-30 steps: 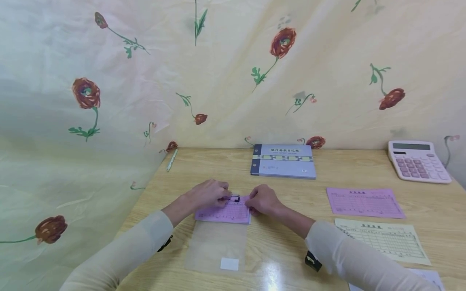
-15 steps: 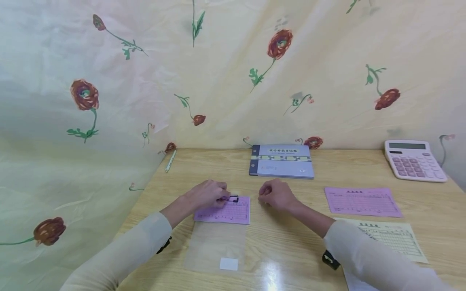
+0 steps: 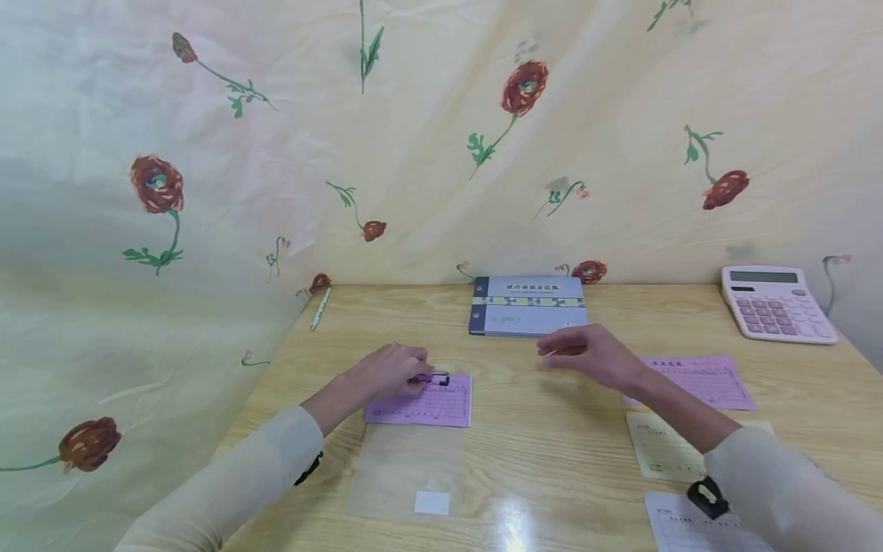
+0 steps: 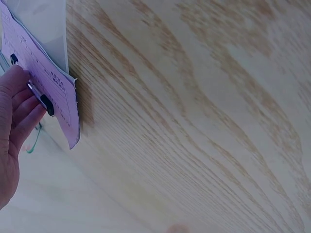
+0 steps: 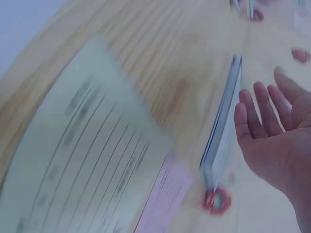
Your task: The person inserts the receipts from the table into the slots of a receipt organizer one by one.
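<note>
The left grip [image 3: 395,369] pinches the clip [image 3: 444,380] on the pink slip [image 3: 439,406], which lies over the far end of the clear sheet [image 3: 403,464] on the worktop [image 3: 545,452]; a careless tug could skew it. The right grip [image 3: 595,357] hangs loosely spread; its sleeve [image 3: 779,479] might drag the green slip [image 3: 662,448].

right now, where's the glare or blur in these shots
Head view: a bright glare patch on the table by the bottom edge; right wrist view: the pale green slip is blurred, its print unreadable; left wrist view: dim, with a soft shadow beside the pink slip.
</note>
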The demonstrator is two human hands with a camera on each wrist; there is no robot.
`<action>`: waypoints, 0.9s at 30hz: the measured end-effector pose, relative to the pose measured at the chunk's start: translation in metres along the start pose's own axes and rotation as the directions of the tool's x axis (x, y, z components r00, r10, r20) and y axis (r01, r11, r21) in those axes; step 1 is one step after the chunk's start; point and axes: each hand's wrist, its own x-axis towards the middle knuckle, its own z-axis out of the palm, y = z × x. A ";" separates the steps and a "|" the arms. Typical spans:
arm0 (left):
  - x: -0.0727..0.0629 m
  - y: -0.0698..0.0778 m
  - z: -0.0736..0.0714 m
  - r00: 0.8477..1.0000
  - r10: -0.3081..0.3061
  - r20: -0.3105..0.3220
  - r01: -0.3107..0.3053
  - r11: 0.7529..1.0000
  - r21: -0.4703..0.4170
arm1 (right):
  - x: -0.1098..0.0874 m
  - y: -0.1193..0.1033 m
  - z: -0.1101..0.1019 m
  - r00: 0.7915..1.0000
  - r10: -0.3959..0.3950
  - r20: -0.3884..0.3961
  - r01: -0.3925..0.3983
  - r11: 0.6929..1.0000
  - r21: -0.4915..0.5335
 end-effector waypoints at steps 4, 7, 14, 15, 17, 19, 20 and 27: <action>-0.002 -0.001 0.002 1.000 0.010 -0.026 -0.011 1.000 -0.015 | -0.020 0.014 -0.030 1.000 0.017 -0.005 -0.017 1.000 0.006; -0.003 -0.002 0.003 0.999 0.009 -0.038 -0.010 1.000 -0.022 | -0.036 0.026 -0.053 0.999 0.009 -0.031 -0.011 0.999 -0.042; -0.002 -0.003 0.004 0.999 0.007 -0.041 -0.008 1.000 -0.025 | -0.075 0.057 -0.108 0.991 0.074 -0.114 -0.100 0.965 -0.244; -0.001 -0.003 0.004 0.999 0.007 -0.039 -0.008 1.000 -0.024 | -0.081 0.062 -0.114 0.988 0.090 -0.123 -0.121 0.956 -0.266; -0.001 -0.002 0.004 0.999 0.006 -0.037 -0.007 1.000 -0.024 | -0.091 0.072 -0.123 0.982 0.116 -0.149 -0.157 0.940 -0.304; 0.000 -0.002 0.003 0.999 0.001 -0.033 -0.002 0.999 -0.032 | -0.099 0.083 -0.130 0.974 0.131 -0.183 -0.184 0.932 -0.312; 0.000 -0.002 0.002 1.000 -0.003 -0.030 0.002 0.999 -0.038 | -0.102 0.088 -0.132 0.970 0.133 -0.203 -0.192 0.931 -0.310; 0.000 -0.001 0.002 1.000 -0.013 -0.016 0.012 0.999 -0.048 | -0.113 0.113 -0.137 0.958 0.125 -0.256 -0.205 0.926 -0.317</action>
